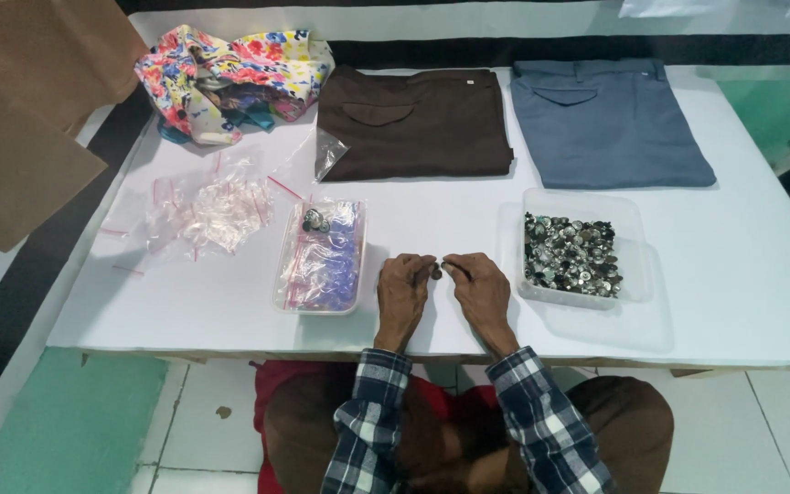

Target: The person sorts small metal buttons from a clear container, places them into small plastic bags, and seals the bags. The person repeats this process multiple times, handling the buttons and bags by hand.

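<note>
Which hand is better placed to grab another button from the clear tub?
Right hand: it sits beside the tub of buttons, nothing between. Left hand lies farther off, nearer the tray of small bags.

Bright, even, diffuse light from above, slightly cool. Soft, short shadows only: a faint one beside the clear box of buttons (pixel 571 254) on the white table (pixel 742 302), another under the hands (pixel 441 291). Mild glare on the plastic bags (pixel 212 206). Sharp through the centre, softer toward the corners. Slight wide-angle bowing along the table's far edge. Small details grainy, compressed.
</note>
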